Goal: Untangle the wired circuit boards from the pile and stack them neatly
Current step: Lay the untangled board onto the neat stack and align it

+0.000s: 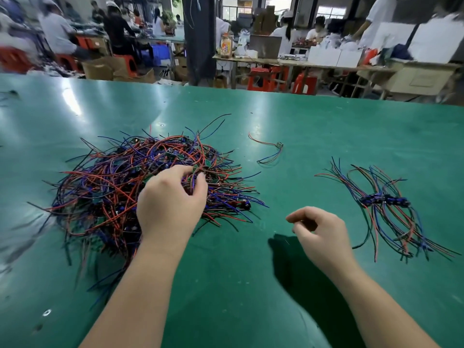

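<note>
My left hand (173, 199) pinches wires at the far right side of the pile (120, 187), a tangled mound of red, blue and black wires with small green boards buried in it. Beyond the grip and to its right, one loose board (279, 145) lies alone. Well right of the grip lies the stack (384, 199), its boards in a row and its wires fanned both ways.

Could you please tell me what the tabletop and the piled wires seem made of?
Tabletop: probably a green rubber or vinyl mat, semi-glossy, since lights reflect softly on it. Piled wires: apparently plastic-insulated, with matte red, blue and black jackets that bend and curl freely.
</note>
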`<state>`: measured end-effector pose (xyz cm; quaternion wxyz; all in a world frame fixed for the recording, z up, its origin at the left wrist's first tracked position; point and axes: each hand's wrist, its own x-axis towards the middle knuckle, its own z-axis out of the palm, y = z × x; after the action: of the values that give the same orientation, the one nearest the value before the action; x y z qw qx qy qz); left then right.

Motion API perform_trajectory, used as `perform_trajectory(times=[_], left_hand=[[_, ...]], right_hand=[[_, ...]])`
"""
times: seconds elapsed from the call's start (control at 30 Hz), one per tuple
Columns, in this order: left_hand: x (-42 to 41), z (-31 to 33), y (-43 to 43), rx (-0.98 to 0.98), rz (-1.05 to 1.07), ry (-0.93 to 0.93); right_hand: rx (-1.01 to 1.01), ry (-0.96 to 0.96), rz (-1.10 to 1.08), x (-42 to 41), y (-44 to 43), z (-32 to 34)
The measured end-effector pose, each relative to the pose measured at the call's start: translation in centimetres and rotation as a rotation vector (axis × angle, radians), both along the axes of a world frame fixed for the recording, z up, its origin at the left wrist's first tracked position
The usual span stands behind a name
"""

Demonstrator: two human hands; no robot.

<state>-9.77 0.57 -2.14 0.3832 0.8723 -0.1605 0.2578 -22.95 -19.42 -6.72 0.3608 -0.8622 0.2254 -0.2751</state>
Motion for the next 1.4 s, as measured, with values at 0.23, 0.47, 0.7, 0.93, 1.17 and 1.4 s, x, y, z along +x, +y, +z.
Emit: perform_trajectory(times=[0.23,0.47,0.7,0.93,1.17,1.4], left_hand=[[2.5,3.5,0.9,-0.123,0.146,0.002],[7.8,2.4,-0.8,0.669,0.194,0.183],[7.1,3.9,-0.3,0.258,-0.051,-0.107],[-0.3,7.4,-2.1,-0.082,-0.518,-0.563],[-4.2,6.1,-5.0,-0.572,-0.546,0.021],[-3.9,1.5,-7.0,-1.157,-0.608,1.005]], right_hand=[[0.096,-0.038,0.011,0.6,0.2,-0.4],[0.119,-0.001,0.028,0.6,0.0,-0.6],[0.127,-0.001,-0.001,0.6,-0.4,-0.6],[0.451,0.057,0.223,0.2,0.7,0.5],[0.793,0.265,0.748,-1.3,2.3,1.9],[0.886,-0.05,0.47,-0.4,1.3,1.7]])
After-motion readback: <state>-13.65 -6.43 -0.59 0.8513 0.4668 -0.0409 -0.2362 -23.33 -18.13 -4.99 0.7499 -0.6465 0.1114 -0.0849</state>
